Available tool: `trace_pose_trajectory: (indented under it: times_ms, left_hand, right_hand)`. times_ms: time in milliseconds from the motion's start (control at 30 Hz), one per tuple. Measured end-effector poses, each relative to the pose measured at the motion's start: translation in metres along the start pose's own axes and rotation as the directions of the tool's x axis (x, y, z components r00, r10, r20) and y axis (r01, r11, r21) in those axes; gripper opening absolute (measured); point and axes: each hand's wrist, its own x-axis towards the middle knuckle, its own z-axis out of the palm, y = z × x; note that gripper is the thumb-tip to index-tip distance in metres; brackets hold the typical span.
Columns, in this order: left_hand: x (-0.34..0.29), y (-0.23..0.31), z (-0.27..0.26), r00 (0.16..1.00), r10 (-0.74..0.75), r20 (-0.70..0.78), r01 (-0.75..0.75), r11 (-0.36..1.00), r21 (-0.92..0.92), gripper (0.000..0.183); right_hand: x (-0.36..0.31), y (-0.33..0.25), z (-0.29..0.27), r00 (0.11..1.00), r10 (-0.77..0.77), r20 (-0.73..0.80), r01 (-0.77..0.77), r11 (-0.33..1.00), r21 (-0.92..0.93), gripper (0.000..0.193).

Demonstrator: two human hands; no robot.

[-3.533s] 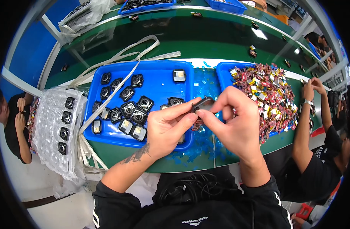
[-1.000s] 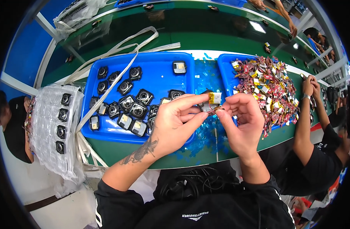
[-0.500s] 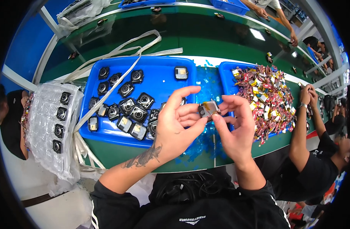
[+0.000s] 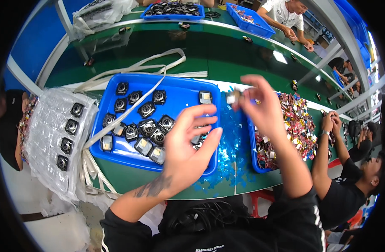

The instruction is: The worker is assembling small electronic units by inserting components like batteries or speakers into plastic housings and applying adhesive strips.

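My left hand (image 4: 187, 145) is over the right side of a blue tray (image 4: 101, 138), fingers apart and holding nothing. Beneath and beside it in the tray are several black square watch cases (image 4: 166, 122), some with round backs up, others showing pale rectangles. My right hand (image 4: 261, 105), smeared by motion, reaches forward between the two trays. At its fingertips is a small square watch module (image 4: 232, 98), blurred and pale. To the right, a second blue tray (image 4: 259, 164) holds a heap of small red, white and yellow electronic parts (image 4: 291, 122).
Blue film scraps (image 4: 230, 151) litter the green table between the trays. White straps (image 4: 158, 54) cross the left tray. Bubble wrap (image 4: 53, 138) with several watch cases lies at left. A dark green conveyor belt (image 4: 158, 59) runs beyond; a co-worker's arms (image 4: 327, 147) are at right.
My hands have separated. My right hand has moved forward and up with the watch module, away from my left hand, which has opened. The head view has shifted slightly.
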Motion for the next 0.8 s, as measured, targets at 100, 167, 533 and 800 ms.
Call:
trace_pose_trajectory:
  times_ms: [100, 167, 533, 800]
  left_hand:
    - [-0.010, 0.103, -0.042, 0.809, 0.230, 0.541, -0.497, 0.760, 0.420, 0.003]
    - [-0.014, 0.120, -0.070, 0.520, 0.567, 0.639, -0.609, 0.770, -0.188, 0.021]
    - [-0.039, 0.169, -0.023, 0.748, 0.629, 0.210, -0.663, 0.722, 0.198, 0.019]
    - [0.011, 0.096, -0.046, 0.708, 0.703, -0.063, -0.648, 0.683, 0.338, 0.030]
  right_hand:
    - [0.087, 0.040, -0.040, 0.966, 0.259, 0.002, -0.259, 0.964, 0.068, 0.039]
    - [0.132, 0.076, -0.043, 0.926, 0.375, -0.049, -0.375, 0.927, 0.018, 0.043]
    - [0.146, 0.106, -0.044, 0.985, 0.083, -0.150, -0.169, 0.629, -0.759, 0.046]
    - [0.047, 0.026, 0.036, 0.842, -0.198, 0.502, 0.502, 0.627, -0.595, 0.027]
